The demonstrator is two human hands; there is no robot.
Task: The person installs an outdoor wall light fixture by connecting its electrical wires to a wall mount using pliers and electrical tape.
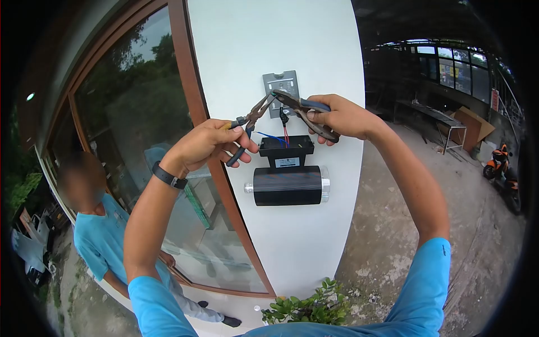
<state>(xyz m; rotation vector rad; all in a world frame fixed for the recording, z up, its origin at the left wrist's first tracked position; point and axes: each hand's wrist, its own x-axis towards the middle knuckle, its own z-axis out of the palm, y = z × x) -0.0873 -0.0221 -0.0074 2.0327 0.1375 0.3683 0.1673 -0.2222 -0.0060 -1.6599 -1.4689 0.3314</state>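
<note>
My left hand (210,143) is closed around the handles of long-nose pliers (257,114). My right hand (347,117) grips a second pair of pliers (289,101) with dark blue-grey handles. Both jaws meet at a small bluish-green bit, perhaps a wire end, too small to make out. Behind them a grey mounting plate (290,78) is fixed to the white wall. Below it is a black cylindrical wall lamp (287,186) with a black box-shaped base (270,150). Red wires (286,133) rise from the base to a black wrapped joint (283,116); a blue wire (271,136) sticks out leftward.
A brown-framed glass door (196,90) borders the wall on the left, where another person in a blue shirt (92,236) stands. A leafy plant (311,306) grows at the wall's foot. A table (429,115) and an orange motorbike (497,163) stand at the right.
</note>
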